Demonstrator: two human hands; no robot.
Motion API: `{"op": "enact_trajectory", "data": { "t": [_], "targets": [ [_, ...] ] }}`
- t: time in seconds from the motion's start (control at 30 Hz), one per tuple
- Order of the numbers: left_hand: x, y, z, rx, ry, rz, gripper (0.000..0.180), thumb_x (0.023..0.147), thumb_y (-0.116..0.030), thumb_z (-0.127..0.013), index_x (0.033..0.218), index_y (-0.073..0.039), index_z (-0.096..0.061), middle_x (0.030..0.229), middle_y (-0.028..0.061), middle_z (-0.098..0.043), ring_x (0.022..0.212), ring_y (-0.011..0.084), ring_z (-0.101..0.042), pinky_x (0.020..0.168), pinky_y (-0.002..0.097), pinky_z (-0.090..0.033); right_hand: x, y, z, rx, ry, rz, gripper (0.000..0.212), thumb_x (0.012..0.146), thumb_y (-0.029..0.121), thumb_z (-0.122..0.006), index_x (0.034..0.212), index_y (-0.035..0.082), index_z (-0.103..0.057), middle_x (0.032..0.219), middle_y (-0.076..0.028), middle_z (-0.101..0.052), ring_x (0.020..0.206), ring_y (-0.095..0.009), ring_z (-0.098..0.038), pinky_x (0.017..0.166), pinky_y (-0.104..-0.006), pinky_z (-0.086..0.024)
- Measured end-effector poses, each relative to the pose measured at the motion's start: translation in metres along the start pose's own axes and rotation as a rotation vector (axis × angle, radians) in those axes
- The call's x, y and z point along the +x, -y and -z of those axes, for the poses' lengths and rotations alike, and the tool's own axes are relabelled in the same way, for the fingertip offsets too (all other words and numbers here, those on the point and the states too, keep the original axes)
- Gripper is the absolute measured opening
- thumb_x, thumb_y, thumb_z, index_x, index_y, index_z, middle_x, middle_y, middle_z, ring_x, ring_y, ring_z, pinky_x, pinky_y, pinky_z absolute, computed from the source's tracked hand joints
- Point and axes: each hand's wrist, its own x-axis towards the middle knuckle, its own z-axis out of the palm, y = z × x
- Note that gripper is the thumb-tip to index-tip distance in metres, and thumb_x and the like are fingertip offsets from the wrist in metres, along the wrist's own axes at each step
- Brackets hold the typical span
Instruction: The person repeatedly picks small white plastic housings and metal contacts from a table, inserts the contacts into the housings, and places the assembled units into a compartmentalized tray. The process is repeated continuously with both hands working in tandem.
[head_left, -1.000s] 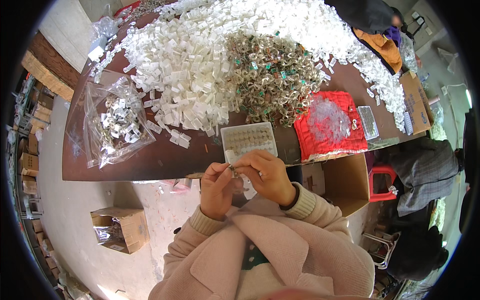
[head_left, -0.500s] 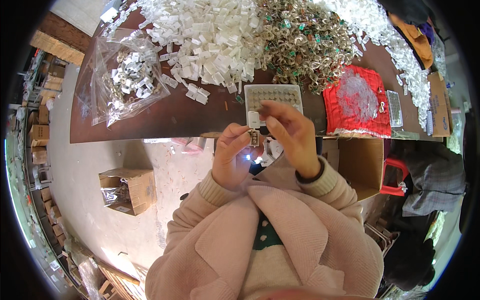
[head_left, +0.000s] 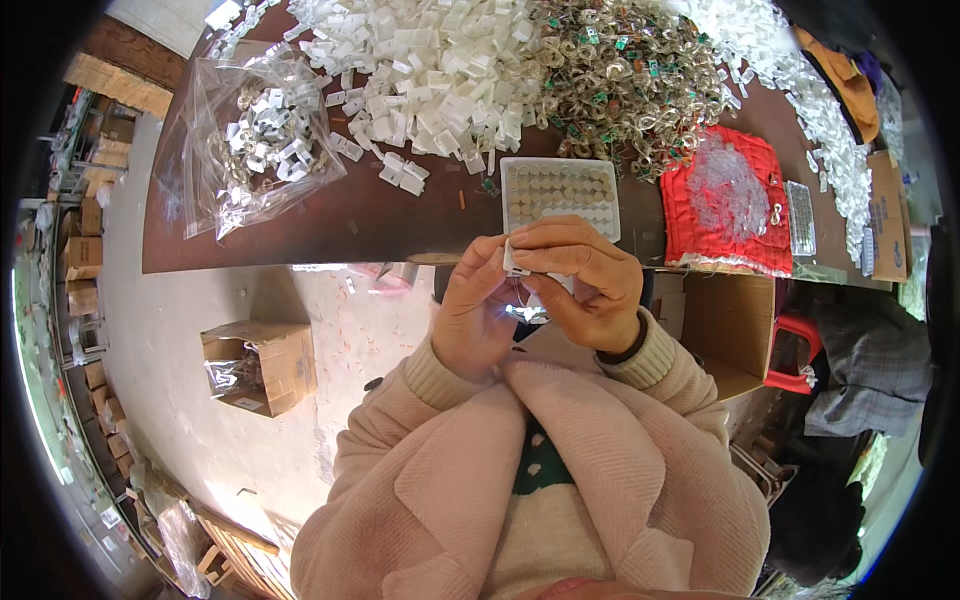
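Note:
Both of my hands meet just off the table's front edge, around one small white plastic case (head_left: 514, 262). My left hand (head_left: 472, 305) pinches it from the left side. From the right, my right hand (head_left: 590, 280) presses it with the thumb and fingertips, and most of the case is hidden by these fingers. Below the case, thin wires hang down to glowing white lights (head_left: 525, 313). Right behind my hands lies a white tray (head_left: 611, 208) holding rows of small round silvery discs.
Beyond are heaped white plastic cases (head_left: 430, 85) and a tangle of clear wires with green boards (head_left: 625, 75). A clear bag (head_left: 215, 190) of parts lies left. A red cloth (head_left: 690, 245) with clear bits is right. Cardboard boxes (head_left: 290, 370) stand below.
My right hand, fingers apart before, has come down and closed on the case. The case stood unfolded with its inside showing; now fingers cover most of it. The view has shifted slightly.

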Motion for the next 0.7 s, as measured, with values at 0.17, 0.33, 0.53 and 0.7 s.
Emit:
{"op": "enact_trajectory", "data": {
  "t": [0.17,0.33,0.53,0.7],
  "targets": [
    [0.002,-0.002,0.0,0.004,0.091,-0.01,0.017,0.096,-0.012,-0.063,0.111,-0.006,-0.06,0.103,0.0078,-0.068,0.092,0.0162,-0.066,0.084,0.0326,-0.053,-0.001,0.008,0.002,0.148,-0.085,-0.356,0.024,0.079,-0.01,-0.07,0.101,-0.002,-0.071,0.096,-0.013,-0.072,0.091,-0.021,-0.068,0.08,-0.0316,-0.054],
    [0.002,-0.001,-0.001,0.014,0.117,-0.022,0.016,0.097,-0.014,-0.062,0.112,-0.008,-0.06,0.106,0.0088,-0.069,0.095,0.0184,-0.067,0.087,0.0347,-0.052,-0.007,0.002,0.0,0.28,-0.16,-0.464,0.021,0.083,-0.008,-0.07,0.104,-0.004,-0.07,0.101,-0.013,-0.071,0.093,-0.017,-0.066,0.081,-0.0304,-0.053],
    [-0.002,-0.001,-0.002,-0.004,0.041,-0.009,0.02,0.098,-0.018,-0.062,0.115,-0.009,-0.059,0.105,0.0057,-0.068,0.094,0.0167,-0.066,0.087,0.0346,-0.052,-0.006,-0.012,0.005,0.044,0.056,0.024,0.031,0.074,-0.01,-0.073,0.104,0.0,-0.071,0.109,-0.015,-0.069,0.098,-0.028,-0.067,0.086,-0.0348,-0.053],
    [-0.005,0.004,-0.002,-0.045,-0.024,-0.02,0.024,0.1,-0.022,-0.059,0.121,-0.011,-0.058,0.111,0.0038,-0.064,0.1,0.0156,-0.063,0.085,0.034,-0.052,-0.007,-0.015,0.0,-0.033,0.031,0.077,0.031,0.072,-0.01,-0.074,0.101,0.001,-0.071,0.109,-0.015,-0.068,0.099,-0.031,-0.066,0.085,-0.0369,-0.054]
  ]
}}
